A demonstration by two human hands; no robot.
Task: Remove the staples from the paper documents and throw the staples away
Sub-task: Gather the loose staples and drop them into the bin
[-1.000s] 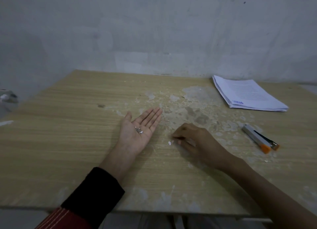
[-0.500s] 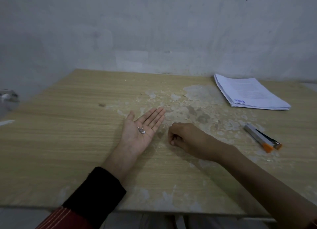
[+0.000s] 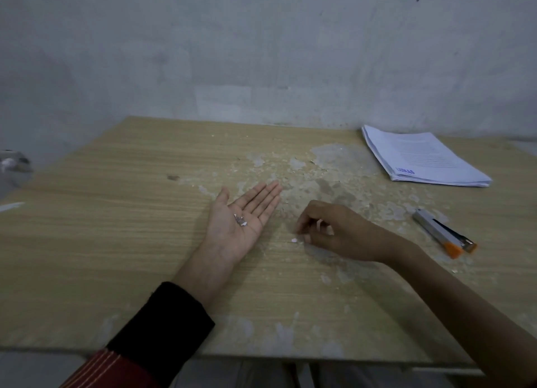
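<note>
Paper stack: blue word is showing upside down on top sheet, too blurred; nothing is reading clearly.

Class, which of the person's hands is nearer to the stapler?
Right. The right hand lies left of the stapler, not touching it; the left hand rests palm-up farther left.

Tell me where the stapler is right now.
In the head view, the grey-and-orange stapler lies on the table's right side, just right of the right hand and nearer the person than the stack of papers.

Left hand palm-up, right hand curled
</note>
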